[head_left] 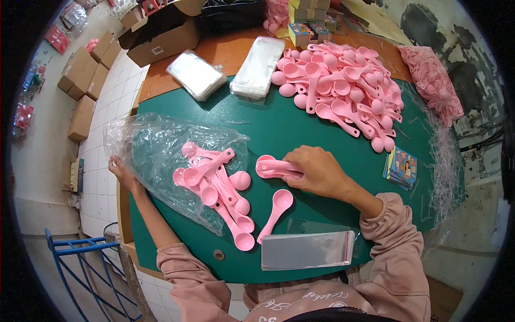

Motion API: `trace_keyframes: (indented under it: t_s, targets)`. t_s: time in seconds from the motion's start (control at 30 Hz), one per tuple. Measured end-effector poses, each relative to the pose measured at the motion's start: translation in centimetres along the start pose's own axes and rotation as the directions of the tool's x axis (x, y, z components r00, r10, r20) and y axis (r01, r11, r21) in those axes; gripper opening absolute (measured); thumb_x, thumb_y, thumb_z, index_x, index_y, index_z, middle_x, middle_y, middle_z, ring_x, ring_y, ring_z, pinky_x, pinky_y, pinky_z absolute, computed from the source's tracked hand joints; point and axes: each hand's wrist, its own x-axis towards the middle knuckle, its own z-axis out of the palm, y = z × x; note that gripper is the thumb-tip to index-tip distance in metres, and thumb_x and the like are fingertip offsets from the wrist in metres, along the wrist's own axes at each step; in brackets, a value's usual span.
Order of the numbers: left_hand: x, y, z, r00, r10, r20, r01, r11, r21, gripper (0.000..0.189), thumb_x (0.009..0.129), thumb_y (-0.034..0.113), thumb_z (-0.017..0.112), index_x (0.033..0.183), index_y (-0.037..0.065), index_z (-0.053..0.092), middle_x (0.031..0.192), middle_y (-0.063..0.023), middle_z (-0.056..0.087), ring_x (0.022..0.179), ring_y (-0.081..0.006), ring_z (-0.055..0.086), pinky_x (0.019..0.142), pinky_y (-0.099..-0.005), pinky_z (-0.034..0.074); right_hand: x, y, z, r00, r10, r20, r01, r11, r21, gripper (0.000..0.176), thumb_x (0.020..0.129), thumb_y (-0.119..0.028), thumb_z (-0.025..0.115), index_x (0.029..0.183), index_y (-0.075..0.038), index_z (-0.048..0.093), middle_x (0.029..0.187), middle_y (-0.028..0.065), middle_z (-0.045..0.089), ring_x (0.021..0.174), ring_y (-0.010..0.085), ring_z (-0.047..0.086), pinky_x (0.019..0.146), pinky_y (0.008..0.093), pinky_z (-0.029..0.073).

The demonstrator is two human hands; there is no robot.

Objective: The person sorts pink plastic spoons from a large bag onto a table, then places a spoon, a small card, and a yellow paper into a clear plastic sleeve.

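Clasping nested pink spoons [273, 167] against the table [300, 123], the right hand [319, 173] would do well keeping bowls aligned, while the left hand [120, 172] pinches the clear bag [145, 139].

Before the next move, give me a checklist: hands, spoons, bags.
1. Right hand grips the stacked spoons: ok, fingers curled over their handles.
2. Left hand grips the clear bag at its outer edge: ok.
3. Count of the stacked spoons: cannot tell, the hand hides part of them.
4. Loose spoon lies free on the green table, touching neither hand: ok.
5. Small pile of spoons inside the clear bag or only on it: cannot tell.
6. Flat sleeves lie by the near edge, nothing on them: ok.
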Motion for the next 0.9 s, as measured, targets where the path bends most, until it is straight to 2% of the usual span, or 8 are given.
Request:
trace_keyframes:
  t_s: [0.23,0.3,0.37,0.6,0.7,0.77,0.83,0.9]
  targets:
    - [0.7,-0.7,-0.1,1.0,0.024,0.008,-0.025,0.999,0.04,0.058,0.087,0.048,0.033,0.124,0.002,0.035,0.122,-0.0184,0.043,0.11,-0.0311,0.044,0.092,-0.0354,0.033,-0.6,-1.8,-1.4,0.983,-0.159,0.087,0.144,0.976,0.163,0.022,0.068,-0.014,0.057,0.086,-0.003,0.048,0.081,0.0168,0.051,0.077,0.0348,0.049,0.066,0.0429,0.04]
    - [0.7,-0.8,-0.1,1.0,0.026,0.006,-0.026,0.998,0.052,0.058,0.087,0.048,0.033,0.123,0.002,0.035,0.122,-0.0182,0.043,0.11,-0.0307,0.044,0.092,-0.0352,0.033,-1.4,-3.1,-0.3,0.955,-0.296,0.017,0.293,0.95,0.109,0.023,0.07,-0.011,0.054,0.089,-0.003,0.045,0.08,0.0162,0.049,0.077,0.0324,0.05,0.065,0.0403,0.041]
    - [0.5,-0.6,-0.1,0.999,0.036,0.01,-0.037,0.999,0.023,0.058,0.087,0.048,0.033,0.123,0.002,0.035,0.121,-0.0177,0.044,0.109,-0.0301,0.045,0.092,-0.0351,0.034,-2.1,-4.5,0.7,0.884,-0.44,0.156,0.439,0.897,0.043,0.016,0.07,-0.011,0.052,0.083,-0.003,0.047,0.079,0.0134,0.048,0.073,0.0267,0.052,0.063,0.0359,0.043]
    - [0.1,-0.1,-0.1,1.0,0.028,-0.003,-0.028,0.997,0.075,0.058,0.087,0.047,0.033,0.123,0.003,0.035,0.121,-0.0164,0.045,0.109,-0.03,0.046,0.091,-0.0353,0.034,-2.7,-3.6,2.2,0.796,-0.589,0.139,0.605,0.779,-0.164,0.007,0.069,-0.012,0.051,0.072,-0.006,0.05,0.071,0.0075,0.049,0.06,0.0208,0.054,0.053,0.0346,0.044]
    - [0.4,-0.8,0.0,1.0,0.027,0.002,-0.027,0.999,0.029,0.058,0.087,0.048,0.033,0.123,0.003,0.036,0.122,-0.0161,0.044,0.109,-0.0298,0.046,0.091,-0.0352,0.034,-2.0,-3.5,-0.2,0.908,-0.417,0.045,0.416,0.883,-0.219,0.011,0.07,-0.015,0.055,0.075,-0.005,0.05,0.069,0.006,0.051,0.063,0.0227,0.056,0.05,0.0374,0.044]
    - [1.2,-1.4,0.1,0.998,0.058,0.009,-0.058,0.998,0.002,0.058,0.086,0.049,0.033,0.124,0.004,0.036,0.121,-0.0161,0.046,0.108,-0.0297,0.046,0.091,-0.0351,0.034,-1.8,-3.2,-1.7,0.994,-0.01,0.112,0.026,0.989,-0.144,0.018,0.072,-0.019,0.058,0.078,-0.004,0.049,0.069,0.0063,0.053,0.066,0.025,0.057,0.051,0.0402,0.044]
    - [0.7,-1.2,0.0,0.998,0.055,0.012,-0.055,0.998,0.036,0.058,0.086,0.049,0.033,0.123,0.004,0.037,0.119,-0.0162,0.047,0.107,-0.0298,0.047,0.09,-0.0352,0.035,-1.6,-2.5,-1.2,0.993,0.015,0.12,0.003,0.989,-0.149,0.023,0.073,-0.021,0.061,0.082,-0.004,0.048,0.071,0.0076,0.054,0.069,0.0278,0.057,0.054,0.0414,0.045]
    - [0.4,-0.6,-0.1,0.998,0.053,0.018,-0.055,0.996,0.071,0.058,0.086,0.049,0.033,0.122,0.004,0.038,0.117,-0.0163,0.049,0.105,-0.03,0.048,0.089,-0.0354,0.035,-1.8,-2.9,-0.2,0.997,0.053,-0.062,-0.066,0.97,-0.234,0.021,0.071,-0.017,0.06,0.083,-0.004,0.049,0.075,0.0088,0.054,0.074,0.029,0.056,0.057,0.0413,0.044]
